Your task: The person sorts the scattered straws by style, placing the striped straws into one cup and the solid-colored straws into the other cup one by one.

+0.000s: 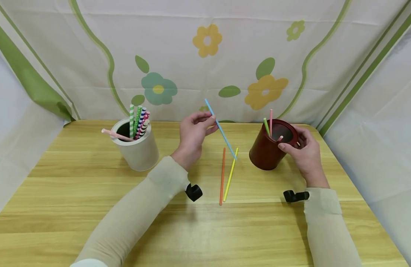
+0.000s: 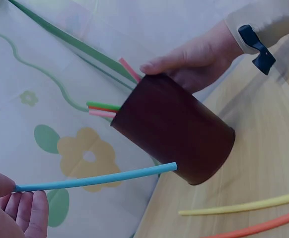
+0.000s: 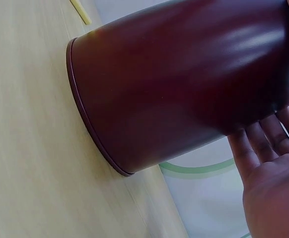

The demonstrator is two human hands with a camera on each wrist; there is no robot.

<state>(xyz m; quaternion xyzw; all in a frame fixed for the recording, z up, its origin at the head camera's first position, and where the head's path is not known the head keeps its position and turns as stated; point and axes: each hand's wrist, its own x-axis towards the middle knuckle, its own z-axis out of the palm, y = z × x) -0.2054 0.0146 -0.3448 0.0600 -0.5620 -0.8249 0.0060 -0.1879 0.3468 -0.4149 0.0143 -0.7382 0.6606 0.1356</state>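
Note:
My left hand [image 1: 195, 135] pinches a blue straw [image 1: 222, 130] between thumb and fingers. The straw slants down to the right, its lower end above the yellow straw [image 1: 230, 176] in the head view. An orange straw [image 1: 222, 178] lies beside the yellow one on the table. At the right, my right hand [image 1: 305, 152] grips the upper side of a dark red cup [image 1: 265, 150], thumb at the rim and fingers round the far side. A green straw [image 1: 266, 126] and pink straws [image 1: 271, 120] stick out of this cup; its bottom is hidden.
A white cup [image 1: 138, 154] at the left holds several patterned straws [image 1: 137, 122], with a pale pink straw [image 1: 116, 135] leaning out over its rim. Both cups stand on the wooden table [image 1: 192, 237]. Behind them hangs a flowered curtain [image 1: 178, 48].

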